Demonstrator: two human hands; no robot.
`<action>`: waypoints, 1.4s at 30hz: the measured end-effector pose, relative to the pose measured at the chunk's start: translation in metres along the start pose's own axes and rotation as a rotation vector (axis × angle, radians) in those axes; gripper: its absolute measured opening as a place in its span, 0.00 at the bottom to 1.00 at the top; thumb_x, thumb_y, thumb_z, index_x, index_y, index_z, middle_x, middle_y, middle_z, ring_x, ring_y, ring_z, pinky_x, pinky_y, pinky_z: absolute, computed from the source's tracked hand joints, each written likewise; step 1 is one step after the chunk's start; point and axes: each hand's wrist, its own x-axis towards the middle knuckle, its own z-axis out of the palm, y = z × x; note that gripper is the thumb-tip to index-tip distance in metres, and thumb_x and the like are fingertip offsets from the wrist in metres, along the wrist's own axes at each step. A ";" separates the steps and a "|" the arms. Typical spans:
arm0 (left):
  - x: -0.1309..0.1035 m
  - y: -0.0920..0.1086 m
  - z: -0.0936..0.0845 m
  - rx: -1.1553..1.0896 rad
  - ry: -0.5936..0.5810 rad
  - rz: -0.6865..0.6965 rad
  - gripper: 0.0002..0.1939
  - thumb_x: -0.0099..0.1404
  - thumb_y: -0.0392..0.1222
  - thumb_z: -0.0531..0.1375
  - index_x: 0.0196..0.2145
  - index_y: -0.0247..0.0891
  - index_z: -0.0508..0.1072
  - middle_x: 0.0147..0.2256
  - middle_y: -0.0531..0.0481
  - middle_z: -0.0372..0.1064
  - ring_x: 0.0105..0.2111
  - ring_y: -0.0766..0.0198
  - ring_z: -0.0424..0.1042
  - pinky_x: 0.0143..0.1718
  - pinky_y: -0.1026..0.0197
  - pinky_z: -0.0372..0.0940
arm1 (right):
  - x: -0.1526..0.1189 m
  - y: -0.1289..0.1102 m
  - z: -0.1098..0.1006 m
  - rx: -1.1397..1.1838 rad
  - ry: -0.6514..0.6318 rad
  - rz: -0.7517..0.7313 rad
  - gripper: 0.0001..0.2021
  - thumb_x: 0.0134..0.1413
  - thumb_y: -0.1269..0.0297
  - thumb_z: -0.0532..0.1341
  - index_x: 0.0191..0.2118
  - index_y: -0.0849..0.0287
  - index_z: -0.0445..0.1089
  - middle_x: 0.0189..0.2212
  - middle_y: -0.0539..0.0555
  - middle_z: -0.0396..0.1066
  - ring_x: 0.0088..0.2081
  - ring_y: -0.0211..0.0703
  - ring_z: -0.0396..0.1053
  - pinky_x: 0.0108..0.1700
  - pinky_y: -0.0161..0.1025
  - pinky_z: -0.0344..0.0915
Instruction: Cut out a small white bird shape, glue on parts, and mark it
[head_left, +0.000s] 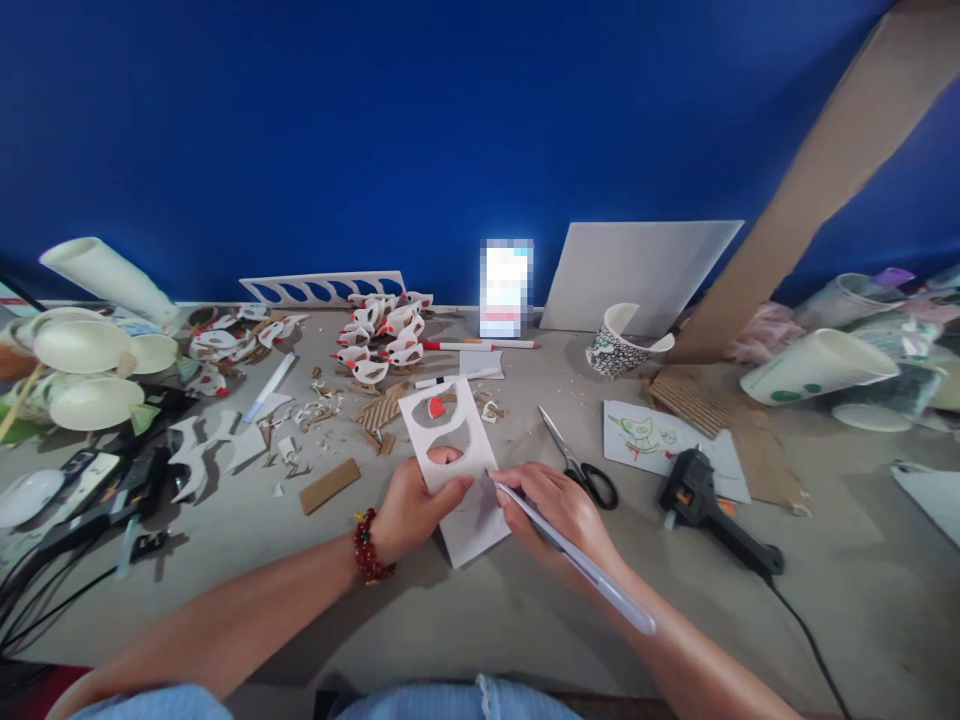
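My left hand grips a white foam board with leaf-like cut-outs, its thumb on top and fingertips showing through the lower opening. A small red piece shows in the upper opening. A faint curved outline marks the board's lower part. In my right hand is a slim, pale lavender craft knife, held like a pen, its tip at the board's right edge. Scissors with black handles lie just right of this hand. A brown cardboard strip rests left of my left hand.
Several white cardboard birds with red beaks stand at the back. A glue gun and a drawing lie at right, near a cut paper cup. Scraps, markers and white cut-offs are at left. A lit phone stands against the blue wall.
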 end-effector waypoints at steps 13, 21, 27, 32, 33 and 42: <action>0.000 -0.001 -0.001 0.057 0.020 0.019 0.08 0.62 0.42 0.58 0.32 0.34 0.71 0.27 0.51 0.68 0.27 0.65 0.65 0.29 0.66 0.63 | -0.002 -0.001 0.002 0.030 0.011 0.020 0.08 0.61 0.68 0.53 0.42 0.57 0.68 0.30 0.54 0.73 0.31 0.42 0.72 0.37 0.38 0.69; 0.000 -0.003 -0.001 0.064 0.033 0.014 0.09 0.61 0.43 0.58 0.33 0.34 0.72 0.27 0.50 0.69 0.29 0.64 0.67 0.30 0.65 0.64 | -0.006 0.001 0.007 0.010 0.047 0.042 0.08 0.60 0.67 0.54 0.43 0.57 0.68 0.29 0.53 0.74 0.32 0.43 0.73 0.37 0.37 0.69; 0.000 -0.004 -0.001 0.082 0.060 0.014 0.09 0.60 0.43 0.58 0.34 0.34 0.72 0.27 0.51 0.69 0.28 0.64 0.66 0.31 0.65 0.64 | -0.006 0.000 0.007 0.026 0.039 0.051 0.08 0.61 0.68 0.53 0.43 0.57 0.68 0.30 0.53 0.74 0.33 0.42 0.73 0.38 0.37 0.69; 0.000 0.000 -0.001 0.053 0.032 0.021 0.10 0.62 0.44 0.57 0.33 0.34 0.72 0.28 0.50 0.69 0.28 0.64 0.66 0.31 0.65 0.63 | -0.006 -0.001 0.007 0.003 0.041 0.052 0.09 0.60 0.67 0.53 0.43 0.57 0.68 0.30 0.53 0.74 0.32 0.42 0.73 0.37 0.36 0.69; 0.000 0.000 -0.001 0.053 0.033 0.021 0.10 0.62 0.44 0.57 0.33 0.34 0.72 0.28 0.50 0.69 0.28 0.64 0.66 0.31 0.65 0.63 | -0.006 -0.001 0.007 0.001 0.043 0.052 0.09 0.60 0.67 0.53 0.43 0.57 0.68 0.30 0.53 0.74 0.32 0.42 0.73 0.37 0.36 0.69; 0.001 0.000 -0.002 0.083 0.055 0.043 0.10 0.62 0.44 0.57 0.32 0.33 0.71 0.27 0.50 0.69 0.28 0.64 0.66 0.31 0.65 0.63 | -0.006 -0.003 0.007 0.003 0.047 0.031 0.08 0.60 0.69 0.54 0.43 0.57 0.67 0.30 0.54 0.74 0.32 0.44 0.73 0.37 0.38 0.69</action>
